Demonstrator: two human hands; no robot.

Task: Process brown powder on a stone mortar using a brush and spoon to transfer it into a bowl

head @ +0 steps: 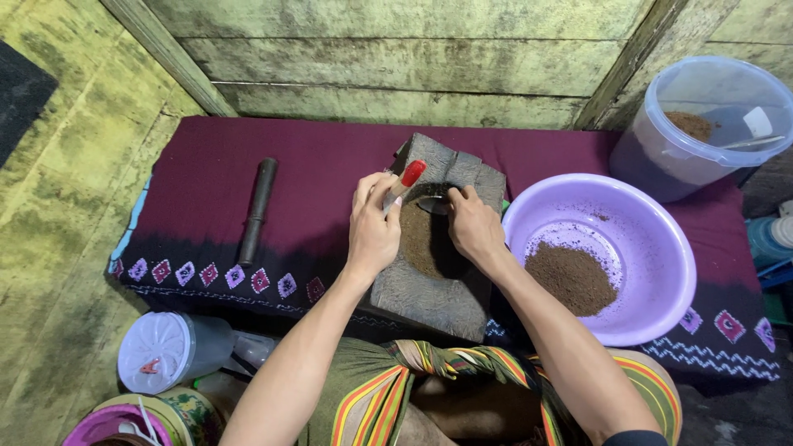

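Brown powder [423,239] lies in the hollow of the grey grinding stone [438,248], which sits on the maroon cloth [314,165] right in front of the person's lap. The left hand [373,223] is closed around a red-handled brush [410,174], fingers curled tight, bristle end hidden behind the hand. The right hand [472,225] is partly curled and presses on the stone's far end beside a small pale object; whether it grips that, I cannot tell. To sweep well here, I'd judge: short strokes, brush low, stone held steady so nothing spills onto the cloth. Just right of the stone, the purple basin [661,248] holds a heap of the same powder. A dark rod [258,211] lies well off to the left, and a clear bucket [661,157] stands behind the basin.
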